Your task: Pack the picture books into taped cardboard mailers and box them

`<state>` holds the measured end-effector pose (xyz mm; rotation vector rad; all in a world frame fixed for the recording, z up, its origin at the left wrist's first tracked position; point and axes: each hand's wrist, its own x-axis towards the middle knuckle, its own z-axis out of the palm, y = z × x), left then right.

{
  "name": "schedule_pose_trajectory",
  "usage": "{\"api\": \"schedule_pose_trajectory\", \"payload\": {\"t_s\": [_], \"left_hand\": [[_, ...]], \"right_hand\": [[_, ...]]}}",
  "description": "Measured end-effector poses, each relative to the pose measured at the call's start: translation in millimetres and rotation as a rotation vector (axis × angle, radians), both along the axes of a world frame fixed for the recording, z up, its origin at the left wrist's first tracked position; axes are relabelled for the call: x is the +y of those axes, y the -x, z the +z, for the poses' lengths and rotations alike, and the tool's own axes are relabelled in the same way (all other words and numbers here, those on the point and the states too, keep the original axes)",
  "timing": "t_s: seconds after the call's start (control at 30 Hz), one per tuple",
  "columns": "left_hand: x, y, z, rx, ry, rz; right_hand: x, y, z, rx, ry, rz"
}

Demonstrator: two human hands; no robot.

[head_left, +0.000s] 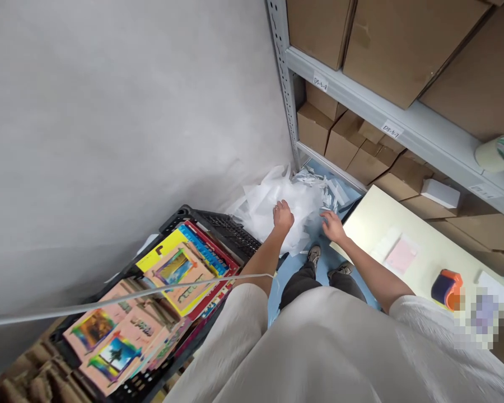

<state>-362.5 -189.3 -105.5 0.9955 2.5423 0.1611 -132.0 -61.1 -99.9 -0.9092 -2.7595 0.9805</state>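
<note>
A heap of crumpled white paper or plastic sheets lies on the floor against the wall. Above it hangs my left hand, its fingers loosely bent and a little apart, with nothing visible in them. My right hand is held over the heap's right side, close to the corner of a pale tabletop. Its fingers are spread and hold nothing that I can see. Thin white strips are scattered behind the heap.
On my left, a black plastic crate bears colourful printed booklets. Metal shelving with cardboard boxes stands right. A tape roll sits on a shelf; an orange-and-dark object rests on the table. A pale strap crosses the left side.
</note>
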Motion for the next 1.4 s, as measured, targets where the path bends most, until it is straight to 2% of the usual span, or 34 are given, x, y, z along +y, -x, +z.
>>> {"api": "schedule_pose_trajectory", "payload": {"t_s": [0.17,0.33,0.47,0.6,0.77,0.93,1.13,1.27,1.4], "left_hand": [[6.4,-2.9,-14.5,-0.063,0.061,-0.063],[11.0,-11.1,-18.4,-0.178,0.127,-0.155],[24.3,-24.4,-14.9,-0.195,0.092,-0.224],[46.9,-43.2,-7.7,-0.184,0.03,-0.321],[83.2,-75.1,7.0,-0.162,-0.028,-0.451],[126.3,-126.5,26.3,-0.17,-0.128,-0.613],[168.7,-217.5,41.7,-0.252,-0.196,-0.89],[180.6,-279.6,43.2,-0.346,-0.167,-1.055],[179.7,-329.4,39.6,-0.439,-0.06,-1.16]], "right_hand": [[6.0,-10.1,-6.5,0.011,0.006,-0.005],[9.4,-22.0,-13.0,0.016,0.01,-0.037],[11.4,-26.3,-13.9,0.02,0.016,-0.061],[14.7,-33.5,-8.2,0.017,0.0,-0.102],[22.8,-65.6,5.0,-0.013,-0.046,-0.198],[31.7,-129.0,14.8,-0.033,-0.063,-0.385],[27.4,-222.1,20.5,-0.027,-0.059,-0.63],[18.7,-275.0,15.3,-0.036,-0.062,-0.819],[10.4,-311.3,-0.2,-0.049,-0.047,-1.087]]}}
